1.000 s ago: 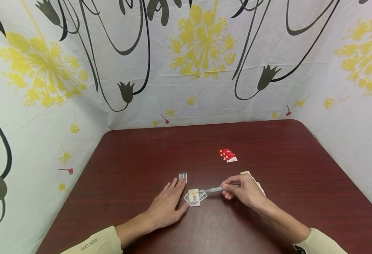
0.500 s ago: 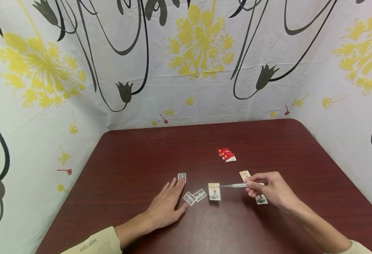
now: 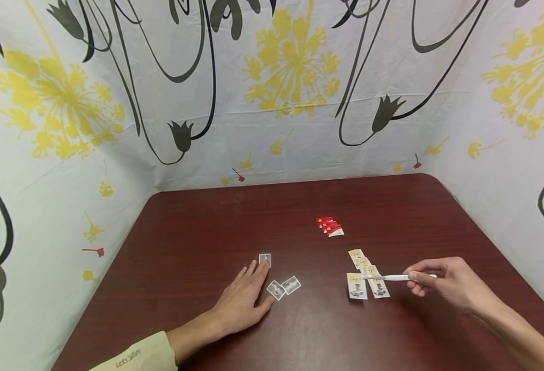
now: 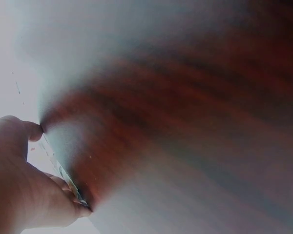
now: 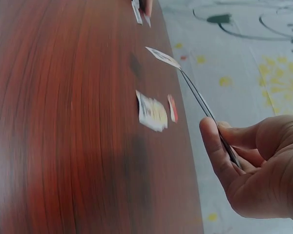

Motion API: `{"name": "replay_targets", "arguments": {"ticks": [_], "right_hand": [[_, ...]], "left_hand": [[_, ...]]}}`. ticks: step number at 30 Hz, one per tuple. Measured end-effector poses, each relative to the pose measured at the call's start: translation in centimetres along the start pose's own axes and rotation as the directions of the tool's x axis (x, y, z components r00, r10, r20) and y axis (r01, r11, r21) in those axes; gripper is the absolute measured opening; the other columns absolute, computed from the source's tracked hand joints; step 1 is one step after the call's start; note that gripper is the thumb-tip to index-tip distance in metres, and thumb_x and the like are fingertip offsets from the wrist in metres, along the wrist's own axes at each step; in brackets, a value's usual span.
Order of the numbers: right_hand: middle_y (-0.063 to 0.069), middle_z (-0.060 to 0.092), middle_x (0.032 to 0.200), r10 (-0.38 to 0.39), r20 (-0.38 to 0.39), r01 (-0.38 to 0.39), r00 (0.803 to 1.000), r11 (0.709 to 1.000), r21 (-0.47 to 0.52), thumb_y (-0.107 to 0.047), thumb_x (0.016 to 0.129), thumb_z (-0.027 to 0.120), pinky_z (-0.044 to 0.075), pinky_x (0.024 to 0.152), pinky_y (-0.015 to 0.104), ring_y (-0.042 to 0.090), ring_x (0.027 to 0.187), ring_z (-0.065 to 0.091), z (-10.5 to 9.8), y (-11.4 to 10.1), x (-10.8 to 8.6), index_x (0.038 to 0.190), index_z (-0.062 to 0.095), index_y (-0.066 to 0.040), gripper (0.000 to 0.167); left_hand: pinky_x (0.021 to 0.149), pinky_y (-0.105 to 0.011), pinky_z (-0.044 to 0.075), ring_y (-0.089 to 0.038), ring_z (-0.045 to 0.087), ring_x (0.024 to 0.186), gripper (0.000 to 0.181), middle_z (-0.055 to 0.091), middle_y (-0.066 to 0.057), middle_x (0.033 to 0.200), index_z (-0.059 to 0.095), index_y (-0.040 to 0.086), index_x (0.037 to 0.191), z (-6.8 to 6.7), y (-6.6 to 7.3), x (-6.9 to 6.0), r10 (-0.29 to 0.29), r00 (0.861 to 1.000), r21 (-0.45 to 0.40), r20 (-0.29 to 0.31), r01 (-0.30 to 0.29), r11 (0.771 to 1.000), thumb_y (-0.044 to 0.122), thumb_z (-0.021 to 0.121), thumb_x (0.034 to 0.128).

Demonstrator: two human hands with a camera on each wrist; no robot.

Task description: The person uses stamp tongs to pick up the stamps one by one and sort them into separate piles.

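Observation:
My right hand (image 3: 448, 281) pinches a pair of tweezers (image 3: 394, 277) between thumb and fingers. The tweezer tips hold a cream-and-yellow stamp (image 3: 357, 292) by its upper edge; in the right wrist view this stamp (image 5: 162, 57) hangs above the table. Just right of it lies an overlapping row of similar stamps (image 3: 379, 290). My left hand (image 3: 241, 304) lies flat on the table with fingers spread, a fingertip on the lower edge of a small grey stamp (image 3: 264, 257). Two more grey stamps (image 3: 291, 285) lie overlapping near its thumb.
Several red-and-white stamps (image 3: 331, 227) overlap in a slanting row farther back on the dark red wooden table (image 3: 234, 221). A white cloth (image 3: 234, 123) with yellow and grey plant prints hangs behind the table and along both sides.
My right hand has moved right with the tweezers, carrying the cream stamp from above the two grey stamps to beside the cream row. The left hand stays put.

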State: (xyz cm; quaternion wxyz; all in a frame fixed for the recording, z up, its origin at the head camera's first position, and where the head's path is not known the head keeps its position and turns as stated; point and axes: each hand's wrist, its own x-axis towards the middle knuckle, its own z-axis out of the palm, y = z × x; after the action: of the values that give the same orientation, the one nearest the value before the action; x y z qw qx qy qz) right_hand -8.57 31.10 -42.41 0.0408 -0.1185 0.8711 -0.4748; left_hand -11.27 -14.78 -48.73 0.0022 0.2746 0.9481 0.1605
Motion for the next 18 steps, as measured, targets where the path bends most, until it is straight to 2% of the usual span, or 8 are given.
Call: {"name": "replay_targets", "arguments": {"ticks": [8,18], "right_hand": [[0.005,0.075,0.079,0.011,0.027,-0.010,1.000,1.000,-0.026,0.006,0.103,0.063,0.062,0.060,0.031,0.010,0.066,0.070,-3.1,2.3,-1.4,0.103,0.072,0.016,0.014],[0.004,0.075,0.079,0.020,0.067,-0.020,0.998,1.000,-0.008,0.007,0.102,0.062,0.062,0.058,0.032,0.010,0.065,0.069,-4.7,3.8,-1.7,0.102,0.070,0.019,0.015]], "left_hand": [[0.128,-0.052,0.027,-0.038,0.032,0.156,0.075,0.038,-0.018,0.168,0.040,-0.003,0.161,0.0,0.0,0.0,-0.002,1.000,0.001,-0.002,0.002,1.000,0.036,0.066,0.1024],[0.128,-0.052,0.027,-0.038,0.033,0.156,0.075,0.038,-0.018,0.168,0.040,-0.003,0.161,0.1,0.0,-0.1,0.001,1.000,-0.001,-0.006,-0.001,1.000,0.036,0.066,0.1022]]}}
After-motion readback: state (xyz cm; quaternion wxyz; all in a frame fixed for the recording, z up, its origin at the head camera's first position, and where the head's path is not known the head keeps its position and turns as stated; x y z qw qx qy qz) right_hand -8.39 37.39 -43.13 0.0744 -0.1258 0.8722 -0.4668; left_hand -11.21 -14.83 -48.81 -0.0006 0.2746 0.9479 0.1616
